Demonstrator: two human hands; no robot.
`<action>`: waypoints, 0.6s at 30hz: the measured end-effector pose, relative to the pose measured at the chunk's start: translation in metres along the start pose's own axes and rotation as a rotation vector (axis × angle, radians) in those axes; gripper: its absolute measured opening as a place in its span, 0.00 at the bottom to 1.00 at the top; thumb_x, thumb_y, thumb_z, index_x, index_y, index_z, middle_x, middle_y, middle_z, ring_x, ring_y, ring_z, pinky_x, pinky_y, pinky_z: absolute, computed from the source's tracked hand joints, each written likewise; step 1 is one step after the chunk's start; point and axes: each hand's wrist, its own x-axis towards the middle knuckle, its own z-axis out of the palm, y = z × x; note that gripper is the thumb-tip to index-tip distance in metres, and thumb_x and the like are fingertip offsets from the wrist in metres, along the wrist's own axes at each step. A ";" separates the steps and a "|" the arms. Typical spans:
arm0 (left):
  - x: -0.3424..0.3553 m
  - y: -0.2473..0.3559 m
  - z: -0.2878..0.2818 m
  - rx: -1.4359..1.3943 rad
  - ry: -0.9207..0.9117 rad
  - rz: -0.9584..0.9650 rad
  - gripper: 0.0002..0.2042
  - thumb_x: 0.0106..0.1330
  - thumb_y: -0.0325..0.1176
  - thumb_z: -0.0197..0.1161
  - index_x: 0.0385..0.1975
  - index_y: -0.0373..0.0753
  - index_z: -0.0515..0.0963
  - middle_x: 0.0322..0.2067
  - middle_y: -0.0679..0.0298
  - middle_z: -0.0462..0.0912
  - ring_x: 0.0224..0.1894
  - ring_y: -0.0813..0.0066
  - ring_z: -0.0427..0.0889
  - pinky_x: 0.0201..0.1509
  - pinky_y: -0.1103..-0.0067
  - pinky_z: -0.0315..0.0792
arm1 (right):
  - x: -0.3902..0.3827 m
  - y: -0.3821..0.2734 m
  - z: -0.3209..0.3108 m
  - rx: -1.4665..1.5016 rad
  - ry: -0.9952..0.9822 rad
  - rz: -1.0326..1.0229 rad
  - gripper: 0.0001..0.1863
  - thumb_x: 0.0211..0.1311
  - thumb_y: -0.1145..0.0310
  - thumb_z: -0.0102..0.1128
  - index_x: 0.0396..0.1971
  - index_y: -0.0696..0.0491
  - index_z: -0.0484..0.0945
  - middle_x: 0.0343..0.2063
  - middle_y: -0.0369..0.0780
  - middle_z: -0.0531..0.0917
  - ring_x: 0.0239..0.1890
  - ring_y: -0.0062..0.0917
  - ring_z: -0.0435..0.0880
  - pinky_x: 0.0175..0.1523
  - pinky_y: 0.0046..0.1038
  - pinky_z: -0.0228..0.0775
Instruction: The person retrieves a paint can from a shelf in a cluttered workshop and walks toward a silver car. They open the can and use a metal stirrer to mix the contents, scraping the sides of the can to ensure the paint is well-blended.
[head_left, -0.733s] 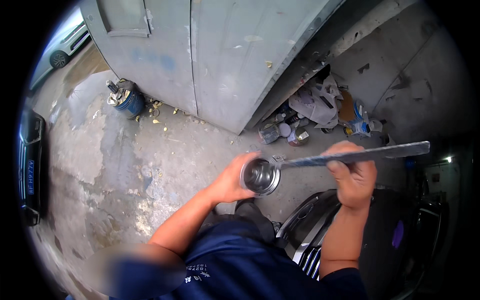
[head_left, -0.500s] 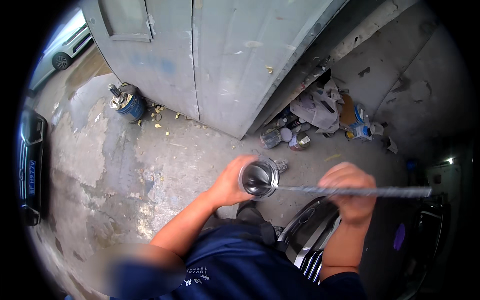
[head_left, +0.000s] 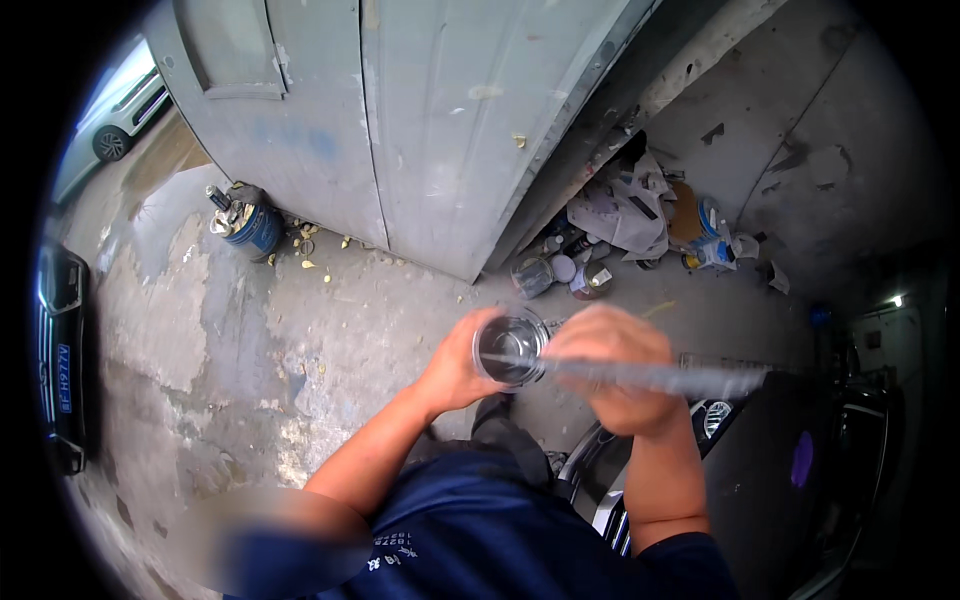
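Note:
My left hand [head_left: 458, 362] is wrapped round the side of a clear plastic cup [head_left: 512, 311], whose open mouth faces up. A dark, silvery liquid [head_left: 508, 352] shows inside it. Just right of the cup, my right hand [head_left: 618, 372] grips a long, thin grey stick [head_left: 700, 380]. One end of the stick reaches into the cup, and the other sticks out far to the right. Motion smears both the stick and the right-hand fingers.
Used cans [head_left: 533, 277] and crumpled paper [head_left: 625, 215] lie by the grey metal panel [head_left: 430, 130]. A blue bucket [head_left: 255, 228] full of rubbish stands farther left. A dark car front [head_left: 62, 360] is at the left edge, and a car's grille [head_left: 612, 520] lies close at the lower right.
My right hand has moved left, close to the cup, and the stick has shifted with it, its tip now farther into the cup. My left hand still holds the cup in nearly the same place.

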 end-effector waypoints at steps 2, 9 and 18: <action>-0.004 0.001 -0.006 0.019 0.006 -0.029 0.43 0.39 0.36 0.79 0.59 0.38 0.65 0.54 0.52 0.72 0.57 0.52 0.73 0.61 0.67 0.68 | -0.009 -0.009 -0.007 0.106 0.085 0.099 0.05 0.56 0.77 0.63 0.33 0.58 0.79 0.28 0.42 0.81 0.31 0.29 0.80 0.36 0.29 0.73; -0.002 0.000 0.002 -0.025 0.033 -0.073 0.43 0.40 0.38 0.79 0.59 0.36 0.64 0.53 0.51 0.73 0.57 0.53 0.73 0.61 0.67 0.67 | 0.002 0.005 0.000 0.024 -0.001 -0.004 0.10 0.51 0.76 0.67 0.34 0.58 0.77 0.30 0.43 0.83 0.32 0.30 0.81 0.38 0.32 0.74; -0.001 0.001 -0.001 0.021 -0.010 -0.076 0.46 0.38 0.43 0.81 0.59 0.34 0.64 0.54 0.50 0.72 0.57 0.51 0.72 0.62 0.66 0.67 | 0.002 0.006 -0.008 0.087 0.055 0.182 0.10 0.52 0.77 0.66 0.35 0.58 0.77 0.30 0.43 0.82 0.33 0.29 0.80 0.41 0.28 0.74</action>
